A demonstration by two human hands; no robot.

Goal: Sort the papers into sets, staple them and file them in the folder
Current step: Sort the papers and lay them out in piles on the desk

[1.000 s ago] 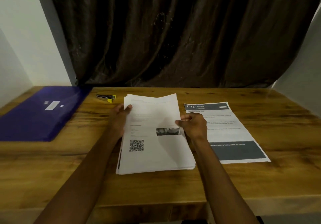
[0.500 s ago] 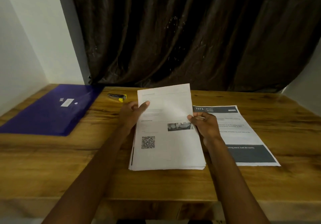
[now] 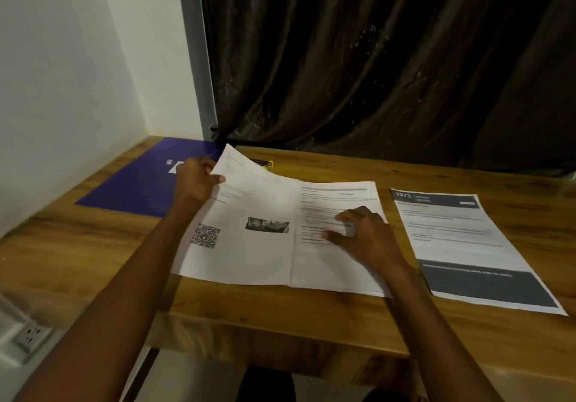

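Observation:
My left hand (image 3: 196, 180) grips the top left corner of a white sheet with a QR code and a small photo (image 3: 249, 230), its far corner lifted off the desk and its near edge low. My right hand (image 3: 361, 233) rests on the paper stack (image 3: 330, 264) with fingers loosely bent, touching the printed top page. A separate sheet with dark grey bands (image 3: 467, 245) lies flat to the right. The purple folder (image 3: 140, 186) lies at the back left. A black and yellow stapler (image 3: 265, 163) peeks out behind the lifted sheet.
The wooden desk (image 3: 93, 255) ends in a thick front edge near me. A white wall closes the left side, and a dark curtain (image 3: 374, 58) hangs behind. A wall socket (image 3: 29, 336) sits low at the left.
My left hand has carried the QR-code sheet off the stack to the left. My right hand let go of it and now rests on the stack. The camera view swung left.

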